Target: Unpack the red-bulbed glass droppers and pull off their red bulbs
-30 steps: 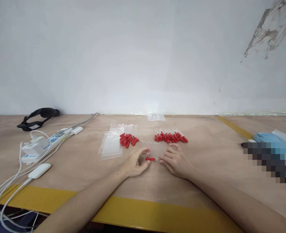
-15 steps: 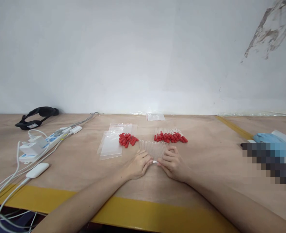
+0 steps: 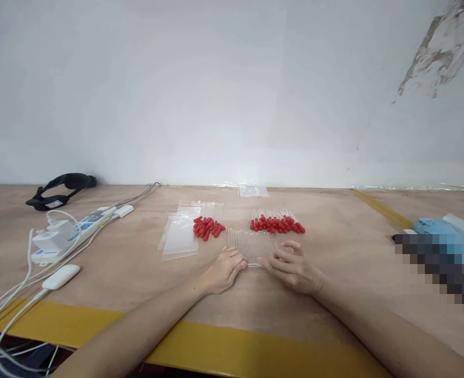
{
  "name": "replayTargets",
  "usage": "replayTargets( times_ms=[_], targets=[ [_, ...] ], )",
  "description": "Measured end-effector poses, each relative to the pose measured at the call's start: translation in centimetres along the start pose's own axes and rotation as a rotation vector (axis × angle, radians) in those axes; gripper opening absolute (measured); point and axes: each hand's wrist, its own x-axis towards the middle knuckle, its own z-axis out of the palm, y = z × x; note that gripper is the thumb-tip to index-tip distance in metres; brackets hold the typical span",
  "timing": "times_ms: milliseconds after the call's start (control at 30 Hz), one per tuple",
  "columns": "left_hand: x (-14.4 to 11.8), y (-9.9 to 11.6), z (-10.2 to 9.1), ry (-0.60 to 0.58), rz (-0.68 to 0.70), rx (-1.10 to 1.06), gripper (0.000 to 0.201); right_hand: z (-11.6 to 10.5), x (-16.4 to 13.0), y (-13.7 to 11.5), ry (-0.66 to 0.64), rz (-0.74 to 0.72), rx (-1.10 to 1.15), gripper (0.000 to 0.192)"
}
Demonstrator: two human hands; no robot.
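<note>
A row of thin clear tubes [image 3: 251, 244] lies side by side on the table in front of me. Across their near ends runs another clear tube [image 3: 254, 265]. My left hand [image 3: 227, 269] is closed at its left end, with the fingertips pressed together there. At the other side, my right hand [image 3: 293, 266] has its fingers apart, the tip of one close to the tubes' near right end; whether it touches them I cannot tell. Beyond my left hand is a heap of red rubber bulbs [image 3: 206, 228]. Beyond the right lie several pale, thin stems with red bulbs [image 3: 277, 223] on their near ends.
Clear plastic bags [image 3: 179, 241] lie left of the heap, and another small bag [image 3: 253, 191] lies by the wall. A power strip [image 3: 94, 220] with cables and a black strap-like device [image 3: 62, 191] occupy the left. Blue packaging [image 3: 436, 227] sits at right.
My right hand has shifted slightly right, away from the left hand, and its fingers have loosened and spread. The left hand stays almost in place.
</note>
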Motion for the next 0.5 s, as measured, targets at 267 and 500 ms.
replayTargets(
  times_ms=[267,500],
  targets=[
    [-1.0,-3.0,-2.9,0.373,-0.316,-0.059,0.024,0.9,-1.6,2.7,0.012,0.532,-0.018,0.019],
    [0.7,-8.8,-6.6,0.527,-0.648,-0.062,0.023,3.2,-2.0,2.5,-0.104,0.801,0.030,0.017]
  ],
)
